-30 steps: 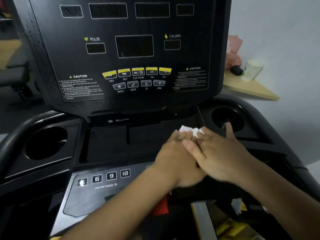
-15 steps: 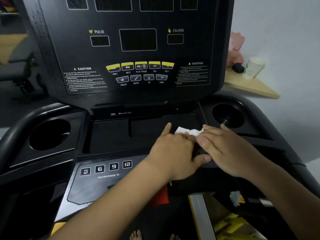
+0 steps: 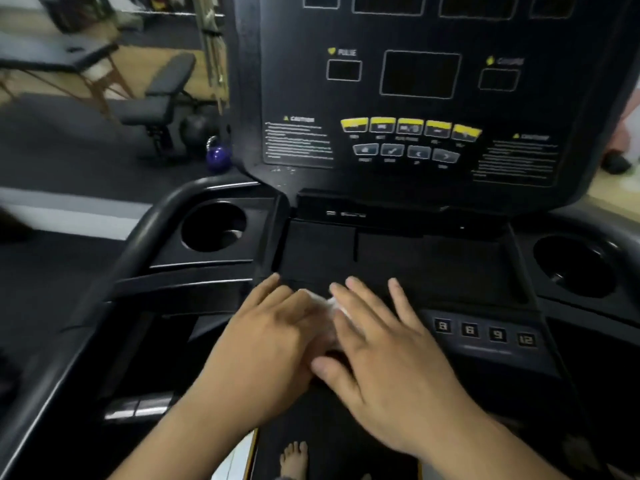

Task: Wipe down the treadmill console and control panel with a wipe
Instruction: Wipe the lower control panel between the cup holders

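The black treadmill console [image 3: 419,157] fills the upper view, with dark display windows and a row of yellow buttons [image 3: 410,128]. Below it lies a flat black tray [image 3: 433,265] and a control panel with numbered keys [image 3: 485,332]. My left hand [image 3: 266,344] and my right hand [image 3: 391,348] lie side by side at the tray's front edge, fingers straight, pressing a white wipe [image 3: 330,304]. Only a small strip of the wipe shows between the hands; the rest is hidden under them. The frame is motion-blurred.
Round cup holders sit at the left [image 3: 213,226] and right [image 3: 575,266] of the tray. A curved black handrail [image 3: 138,244] runs down the left side. Beyond it stand a weight bench [image 3: 156,98] and a purple kettlebell [image 3: 218,155]. Bare toes [image 3: 294,455] show below.
Both hands with the wipe have slid left along the tray's front edge, away from the right cup holder. The view has swung left, and the numbered keys now lie right of the hands.
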`<state>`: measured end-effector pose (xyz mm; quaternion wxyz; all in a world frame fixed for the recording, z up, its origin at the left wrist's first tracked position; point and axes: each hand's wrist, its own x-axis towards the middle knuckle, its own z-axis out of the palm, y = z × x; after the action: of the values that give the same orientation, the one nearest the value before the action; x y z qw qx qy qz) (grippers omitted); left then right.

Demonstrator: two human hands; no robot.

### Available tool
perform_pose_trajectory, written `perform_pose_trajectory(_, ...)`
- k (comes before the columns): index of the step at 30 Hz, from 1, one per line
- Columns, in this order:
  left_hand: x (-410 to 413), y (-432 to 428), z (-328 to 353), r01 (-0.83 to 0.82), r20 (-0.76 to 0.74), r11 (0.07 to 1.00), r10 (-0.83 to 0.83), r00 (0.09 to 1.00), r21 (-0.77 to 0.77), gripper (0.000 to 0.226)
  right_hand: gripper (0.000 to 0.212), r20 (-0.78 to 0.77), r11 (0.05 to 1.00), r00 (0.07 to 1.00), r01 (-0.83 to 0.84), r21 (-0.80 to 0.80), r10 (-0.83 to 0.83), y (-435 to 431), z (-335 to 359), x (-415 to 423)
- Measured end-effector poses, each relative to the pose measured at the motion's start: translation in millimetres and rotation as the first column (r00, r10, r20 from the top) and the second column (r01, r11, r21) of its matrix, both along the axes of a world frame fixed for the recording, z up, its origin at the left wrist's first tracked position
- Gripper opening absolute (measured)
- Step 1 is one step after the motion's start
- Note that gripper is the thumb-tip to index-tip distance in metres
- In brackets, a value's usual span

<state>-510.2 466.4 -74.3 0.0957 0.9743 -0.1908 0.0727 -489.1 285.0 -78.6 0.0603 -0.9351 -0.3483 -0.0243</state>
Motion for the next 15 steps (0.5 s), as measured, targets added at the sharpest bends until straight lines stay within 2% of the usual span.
perform_pose_trajectory(2,-21.9,18.8,-5.9,-0.016,0.043,0.998,0.019,0.999,-0.058,0.022,0.080,0.015,0.996,0.996,-0.091,-0.005,0.091,23.7,-8.1,-14.3)
perform_pose_trajectory(4,-35.5,30.9,-15.0,-0.039,0.067,0.997,0.043,0.997,-0.070,0.025,0.079,0.036,0.991,0.991,-0.130,-0.033,0.131,40.5,-12.1,-16.6)
perform_pose_trajectory(8,-30.8,47.6,-22.8,-0.152,-0.004,0.985,0.152,0.988,-0.079,0.051,0.077,0.015,0.983,0.990,-0.137,-0.122,0.140,58.9,-5.1,5.1)
perform_pose_trajectory(11,-33.3,52.0,-24.0,-0.251,-0.025,0.962,0.250,0.968,-0.106,0.044,0.075,-0.002,0.974,0.984,-0.175,-0.147,0.177,58.9,-5.5,0.9)
perform_pose_trajectory(15,-48.9,50.0,-24.8,-0.372,-0.089,0.885,0.362,0.928,-0.280,0.035,0.074,-0.021,0.958,0.969,-0.248,-0.147,0.248,43.5,-17.7,-18.6)
